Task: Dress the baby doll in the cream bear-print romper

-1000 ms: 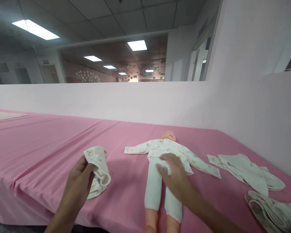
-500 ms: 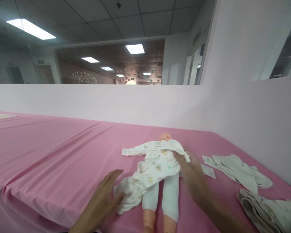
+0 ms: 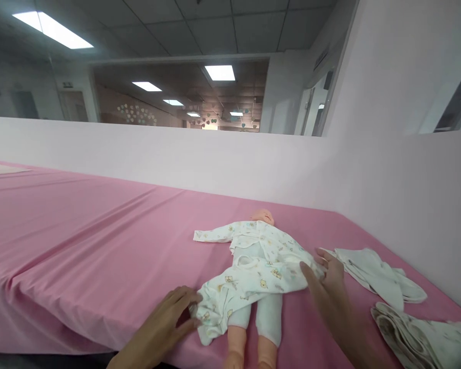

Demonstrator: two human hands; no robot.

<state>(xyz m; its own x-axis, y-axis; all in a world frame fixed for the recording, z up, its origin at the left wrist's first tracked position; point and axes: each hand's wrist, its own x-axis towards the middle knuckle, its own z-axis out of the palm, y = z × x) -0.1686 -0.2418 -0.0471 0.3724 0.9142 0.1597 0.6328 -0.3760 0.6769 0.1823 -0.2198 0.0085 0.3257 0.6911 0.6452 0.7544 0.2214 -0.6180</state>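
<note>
Across the doll [image 3: 269, 318], a printed garment [image 3: 251, 279] hides its hips.

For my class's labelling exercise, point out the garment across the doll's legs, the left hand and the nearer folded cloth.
Garment [image 3: 253, 282], head view: middle of its printed fabric.
Left hand [image 3: 164, 316], head view: its back.
Nearer folded cloth [image 3: 430, 333], head view: its upper face.

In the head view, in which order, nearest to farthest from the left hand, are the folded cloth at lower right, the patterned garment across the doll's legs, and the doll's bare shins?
From the left hand:
1. Patterned garment, at the fingertips.
2. Doll's bare shins, further right.
3. Folded cloth, far right, lower corner.
</note>
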